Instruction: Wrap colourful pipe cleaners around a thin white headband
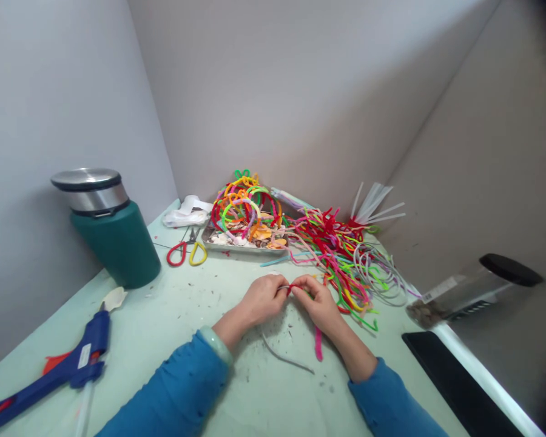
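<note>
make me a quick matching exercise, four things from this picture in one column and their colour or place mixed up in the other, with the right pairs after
Things
1. scissors
2. glue gun
3. bottle
4. red strand

Colours and places
A. dark green body, metal lid
B. where the left hand and the right hand meet
C. one red handle, one yellow
D. dark blue body

Right pairs: 1-C, 2-D, 3-A, 4-B

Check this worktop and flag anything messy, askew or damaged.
The heap of pipe cleaners right of the metal tray looks messy: strands lie tangled and splayed over the tabletop. Dark specks litter it near the left hand. The green bottle looks tilted, perhaps from lens distortion. No damage shows.
</note>
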Demonstrator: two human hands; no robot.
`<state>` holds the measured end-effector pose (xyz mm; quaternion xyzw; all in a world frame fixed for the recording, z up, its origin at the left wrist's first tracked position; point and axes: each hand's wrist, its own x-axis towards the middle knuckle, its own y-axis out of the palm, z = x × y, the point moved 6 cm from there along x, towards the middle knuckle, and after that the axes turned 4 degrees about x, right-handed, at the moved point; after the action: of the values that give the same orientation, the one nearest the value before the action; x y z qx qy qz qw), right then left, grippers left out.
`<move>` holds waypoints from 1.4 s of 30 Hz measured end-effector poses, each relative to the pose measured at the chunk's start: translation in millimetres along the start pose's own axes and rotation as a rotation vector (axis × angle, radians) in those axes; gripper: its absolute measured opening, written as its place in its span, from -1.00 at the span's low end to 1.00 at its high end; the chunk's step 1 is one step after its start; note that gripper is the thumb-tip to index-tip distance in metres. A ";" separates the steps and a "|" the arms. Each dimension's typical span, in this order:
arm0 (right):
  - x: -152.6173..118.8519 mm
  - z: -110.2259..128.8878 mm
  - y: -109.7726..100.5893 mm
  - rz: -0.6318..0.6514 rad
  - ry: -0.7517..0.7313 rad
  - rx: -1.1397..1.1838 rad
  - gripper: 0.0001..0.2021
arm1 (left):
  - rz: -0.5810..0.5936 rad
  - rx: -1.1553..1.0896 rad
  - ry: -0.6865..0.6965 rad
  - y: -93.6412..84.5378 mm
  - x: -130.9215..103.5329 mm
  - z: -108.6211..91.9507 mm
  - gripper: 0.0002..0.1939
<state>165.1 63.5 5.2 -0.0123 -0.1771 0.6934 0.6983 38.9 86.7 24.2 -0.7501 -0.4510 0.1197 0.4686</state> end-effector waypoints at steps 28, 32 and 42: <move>-1.1 -7.1 -0.3 0.029 0.002 0.012 -0.90 | -0.036 -0.073 -0.034 2.2 -0.9 9.5 -0.86; 0.2 -6.5 -0.7 0.027 -0.002 0.006 -0.90 | -0.041 -0.095 0.007 2.1 -1.2 7.3 -0.80; -4.2 1.1 1.9 0.061 -0.106 -0.100 -0.90 | 0.127 -0.484 -0.238 5.7 1.7 16.0 -0.68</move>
<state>163.1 59.2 4.7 -0.0160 -0.2479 0.7044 0.6649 33.5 96.6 11.5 -0.8476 -0.4705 0.1247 0.2112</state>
